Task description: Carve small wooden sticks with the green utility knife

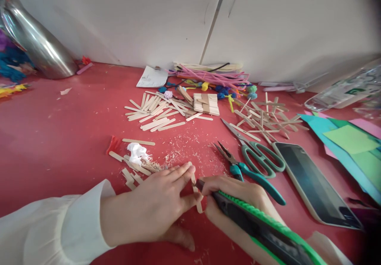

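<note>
A wooden craft stick (199, 206) lies on the red table in front of me. My left hand (157, 203) holds it down, with the index fingertip near its far end and the thumb near its middle. In my right hand (244, 191) is a green and black utility knife (264, 225), gripped with its front end at the stick. The blade's edge cannot be made out. Wood shavings (186, 147) are scattered beyond my hands. Left of them, short cut stick pieces (128, 177) lie beside a crumpled white tissue (137, 153).
Green-handled scissors (263, 155), teal-handled pliers (250, 173) and a phone (315, 185) lie to the right. Farther back are loose craft sticks (154, 108), a bundled stack (206, 104), pink pipe cleaners (211, 76) and coloured paper (351, 138). A metal jug (44, 38) stands back left.
</note>
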A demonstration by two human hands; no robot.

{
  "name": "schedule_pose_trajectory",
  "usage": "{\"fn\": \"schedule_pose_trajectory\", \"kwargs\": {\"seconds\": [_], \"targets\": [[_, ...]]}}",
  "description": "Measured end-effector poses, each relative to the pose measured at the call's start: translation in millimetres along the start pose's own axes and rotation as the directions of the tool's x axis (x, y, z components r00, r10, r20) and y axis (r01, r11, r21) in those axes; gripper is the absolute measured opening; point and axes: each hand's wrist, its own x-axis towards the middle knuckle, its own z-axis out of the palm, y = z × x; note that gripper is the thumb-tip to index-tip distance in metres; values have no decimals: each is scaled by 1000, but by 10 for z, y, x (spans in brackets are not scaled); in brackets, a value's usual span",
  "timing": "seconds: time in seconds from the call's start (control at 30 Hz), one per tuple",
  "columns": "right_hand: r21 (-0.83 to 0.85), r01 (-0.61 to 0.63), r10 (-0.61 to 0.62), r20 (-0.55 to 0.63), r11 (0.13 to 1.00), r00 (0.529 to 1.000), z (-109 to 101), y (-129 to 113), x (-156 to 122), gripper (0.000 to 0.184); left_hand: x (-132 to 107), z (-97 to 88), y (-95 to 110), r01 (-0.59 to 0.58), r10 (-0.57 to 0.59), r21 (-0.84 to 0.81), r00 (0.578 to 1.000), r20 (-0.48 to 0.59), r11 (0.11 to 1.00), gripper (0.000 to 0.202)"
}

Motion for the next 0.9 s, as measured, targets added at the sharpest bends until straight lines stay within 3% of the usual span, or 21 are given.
{"fn": "schedule_pose_trajectory", "kwargs": {"seconds": [0.07,0.17,0.23,0.37,0.43,0.47,0.53,0.67,0.73,0.9], "targets": [[46,-131,130,24,990,991,-20,1,15,18,6,-1,3,-3,3,1,1000,8,1000,67],[210,-351,350,42,913,936,-41,57,32,8,12,13,-9,-5,4,14,1000,23,1000,70],[388,-433,445,64,814,893,-36,103,40,1,11,34,-28,-12,12,9,1000,12,1000,71],[630,-582,594,228,514,771,-21,130,63,10,-3,71,-57,-16,16,4,1000,0,1000,71],[665,-611,647,246,429,722,-29,125,69,12,-11,75,-57,-13,13,17,1000,14,1000,70],[666,-612,648,249,425,720,-37,126,68,12,-13,73,-54,-12,11,24,1000,22,1000,70],[621,-588,594,233,519,770,-58,138,55,11,-16,63,-46,-12,11,36,999,36,999,70],[320,-402,394,95,858,914,-90,144,2,2,-13,28,-33,-6,5,31,999,51,1000,70],[201,-325,324,42,924,945,-89,124,-20,8,-10,11,-29,-3,1,25,998,61,1000,69],[65,-144,146,-19,987,989,-32,82,-45,14,-10,-11,-21,-3,1,28,998,61,1000,67]]}}
